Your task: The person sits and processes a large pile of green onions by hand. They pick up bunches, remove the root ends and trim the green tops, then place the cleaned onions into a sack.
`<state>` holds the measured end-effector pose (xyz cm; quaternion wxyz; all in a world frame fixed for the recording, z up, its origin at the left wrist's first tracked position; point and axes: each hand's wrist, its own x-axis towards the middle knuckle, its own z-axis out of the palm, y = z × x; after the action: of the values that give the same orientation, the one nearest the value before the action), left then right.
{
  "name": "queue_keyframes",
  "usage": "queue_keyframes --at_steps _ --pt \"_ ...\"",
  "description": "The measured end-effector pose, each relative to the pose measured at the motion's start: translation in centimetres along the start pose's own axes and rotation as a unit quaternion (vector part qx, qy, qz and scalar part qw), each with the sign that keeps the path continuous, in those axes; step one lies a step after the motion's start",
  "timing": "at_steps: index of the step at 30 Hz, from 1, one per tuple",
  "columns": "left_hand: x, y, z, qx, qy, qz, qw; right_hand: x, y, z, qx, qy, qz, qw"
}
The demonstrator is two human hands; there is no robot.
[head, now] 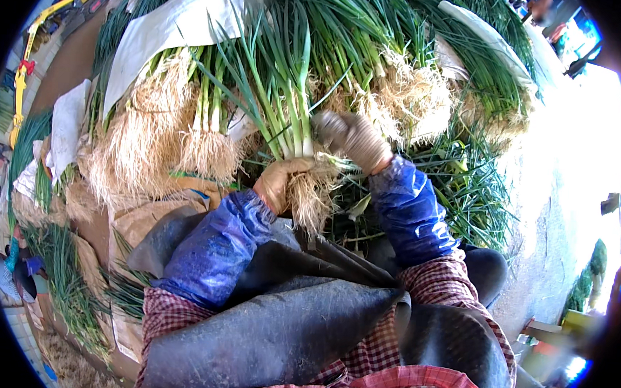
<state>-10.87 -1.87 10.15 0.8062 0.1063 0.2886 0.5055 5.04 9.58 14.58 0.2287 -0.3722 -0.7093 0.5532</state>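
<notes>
My left hand, in a tan glove, grips a small bunch of green onions just above the roots. The bunch stands nearly upright over my lap, its pale roots hanging below the hand. Close to the right of the white stems is my right hand, also gloved, with fingers curled and blurred. Whether it pinches a leaf or a root cannot be made out. Both forearms wear shiny blue sleeve covers. Beneath the hands, a dark apron covers my legs.
Heaped green onions with tangled roots lie ahead, partly under a white sheet. Loose green leaves are piled at my right knee. More onions lie on the left. A yellow bar runs along the far left.
</notes>
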Motion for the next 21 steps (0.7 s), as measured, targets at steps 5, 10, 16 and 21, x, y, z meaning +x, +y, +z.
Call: queue_keyframes --at_steps 5,10,16,21 --pt "-1.2 1.7 -0.7 0.017 -0.077 0.204 0.976 6.0 -0.4 -7.8 -0.030 0.241 -0.027 0.970" --pt "-0.3 3.3 -2.0 0.001 -0.028 0.090 0.996 11.0 2.5 -15.3 -0.377 0.316 0.101 0.865" --pt "0.3 2.2 -0.3 -0.009 -0.074 0.096 0.993 9.8 0.5 -15.9 -0.469 0.182 0.179 0.845" --pt "0.0 1.8 1.3 0.001 -0.054 0.088 0.995 8.7 0.8 -16.1 -0.497 0.009 0.208 0.842"
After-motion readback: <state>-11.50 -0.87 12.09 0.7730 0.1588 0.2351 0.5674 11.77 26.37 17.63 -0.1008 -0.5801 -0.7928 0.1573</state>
